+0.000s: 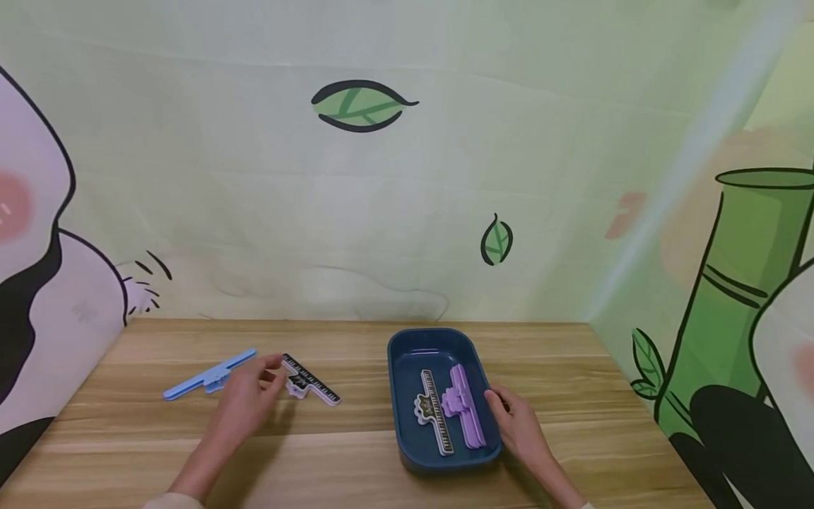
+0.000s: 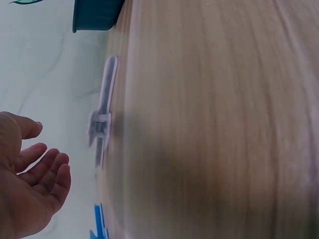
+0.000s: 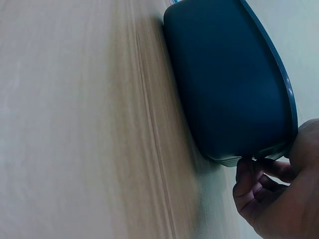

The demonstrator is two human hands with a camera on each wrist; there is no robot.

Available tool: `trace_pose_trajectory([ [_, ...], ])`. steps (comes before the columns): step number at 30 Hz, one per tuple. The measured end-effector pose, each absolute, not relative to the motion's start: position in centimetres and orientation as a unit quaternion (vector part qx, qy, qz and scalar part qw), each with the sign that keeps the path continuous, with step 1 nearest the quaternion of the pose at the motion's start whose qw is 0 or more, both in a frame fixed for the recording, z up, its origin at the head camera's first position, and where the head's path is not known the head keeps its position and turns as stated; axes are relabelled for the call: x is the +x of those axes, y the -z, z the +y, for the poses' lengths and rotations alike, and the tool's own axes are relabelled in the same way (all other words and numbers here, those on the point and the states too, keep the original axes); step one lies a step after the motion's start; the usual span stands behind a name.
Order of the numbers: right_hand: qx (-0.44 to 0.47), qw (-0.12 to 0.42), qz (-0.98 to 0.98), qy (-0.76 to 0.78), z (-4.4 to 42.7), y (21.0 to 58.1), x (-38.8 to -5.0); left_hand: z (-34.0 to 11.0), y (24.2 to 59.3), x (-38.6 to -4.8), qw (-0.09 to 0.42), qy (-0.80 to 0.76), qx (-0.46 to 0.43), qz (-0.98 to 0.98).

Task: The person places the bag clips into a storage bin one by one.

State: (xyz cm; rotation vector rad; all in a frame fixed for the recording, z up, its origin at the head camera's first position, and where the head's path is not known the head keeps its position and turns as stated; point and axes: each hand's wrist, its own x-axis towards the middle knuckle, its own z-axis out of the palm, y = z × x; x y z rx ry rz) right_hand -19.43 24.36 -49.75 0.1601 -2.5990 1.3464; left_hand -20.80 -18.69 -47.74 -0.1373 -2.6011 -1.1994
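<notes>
The left hand (image 1: 246, 396) is over the left part of the table (image 1: 343, 452), just beside the far left end of the piano clip (image 1: 313, 382). Its fingers are a bit bent, with a gap between them and the thumb, and they hold nothing. The piano clip lies on the table, left of the blue box (image 3: 229, 79), and its long bar slants down to the right, toward the near side. The light blue clip (image 1: 210, 375) lies further left, near the same hand. The right hand (image 1: 518, 424) has its fingers bent and holds the right side of the box, near its close end. In the box lie a black and white clip (image 1: 437, 411) on the left and a purple clip (image 1: 467, 406) on the right. This looks like a reach for the piano clip. To do it well, I think the thumb and fingers should pinch the middle, where the handle joins the bar, so it won't tip. A pinch at the end may make it swing. Keep away from the light blue clip, and hold the box so it can't slide.
</notes>
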Motion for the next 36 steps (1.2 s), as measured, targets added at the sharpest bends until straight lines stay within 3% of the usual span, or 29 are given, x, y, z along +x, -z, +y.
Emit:
trace_pose_trajectory([
  [12,0.052,0.099,-0.881,-0.460,24.3,49.6,-19.3,-17.6,49.0,-21.7,0.083,0.417,0.001,-0.905],
  [36,0.050,0.107,-0.883,-0.454,24.3,49.6,-19.3,-17.1,50.2,-22.4,0.063,0.344,-0.009,-0.937],
])
